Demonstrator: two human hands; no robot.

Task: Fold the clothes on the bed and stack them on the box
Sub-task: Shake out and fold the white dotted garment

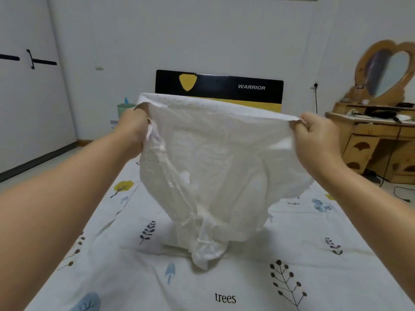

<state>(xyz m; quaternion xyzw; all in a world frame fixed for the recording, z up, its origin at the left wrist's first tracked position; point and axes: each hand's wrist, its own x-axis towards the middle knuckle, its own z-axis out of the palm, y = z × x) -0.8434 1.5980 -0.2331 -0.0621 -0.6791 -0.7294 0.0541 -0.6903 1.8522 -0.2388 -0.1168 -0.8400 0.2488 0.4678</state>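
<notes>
From the head camera, your left hand (132, 131) at nine o'clock and your right hand (318, 140) at three o'clock each clench a top corner of the white garment (206, 167), which is stretched between them at centre frame — its lower end bunches onto the patterned bed sheet (292, 221) toward six o'clock. At twelve o'clock, behind the garment's top edge, stands the black-and-yellow box (224, 86) marked WARRIOR, with a wooden dressing table (368, 140) at two o'clock.
</notes>
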